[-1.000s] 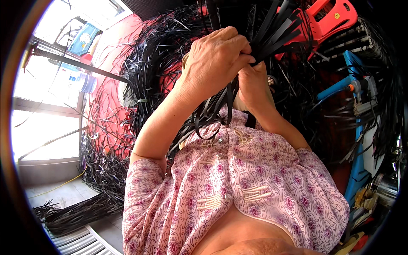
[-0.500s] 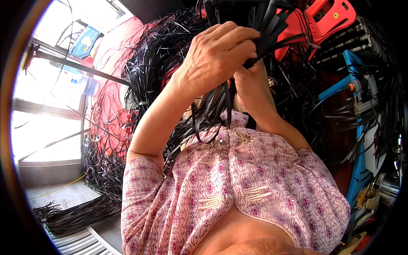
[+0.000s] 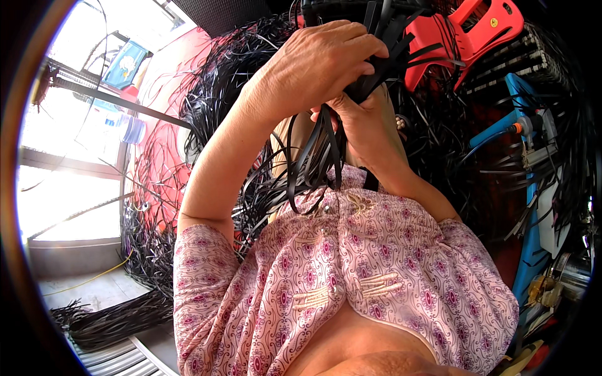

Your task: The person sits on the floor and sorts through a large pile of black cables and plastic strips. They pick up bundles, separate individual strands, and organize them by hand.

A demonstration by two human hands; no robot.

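My left hand (image 3: 316,66) is at the top middle, back of the hand up, with its fingers curled on a bundle of flat black plastic strips (image 3: 390,39). The strips fan out up and to the right beyond the fingertips. Just below, my right hand (image 3: 364,122) closes on the same strips, thumb bent across toward the left hand. Narrow ends of strips (image 3: 321,147) hang in loops from between the hands down over my patterned blouse (image 3: 301,250). The fingers of my right hand are partly hidden behind my left hand and the strips.
Heaps of loose black strips (image 3: 213,81) lie on both sides. At the upper right stands a red plastic chair (image 3: 433,53), near a dark woven piece (image 3: 520,66) and a blue frame (image 3: 520,94). A strip bundle (image 3: 119,323) lies on the lower left floor.
My left hand and forearm have shifted to the left and slightly up. More of the black strips shows between the two hands. My right hand has moved slightly left.
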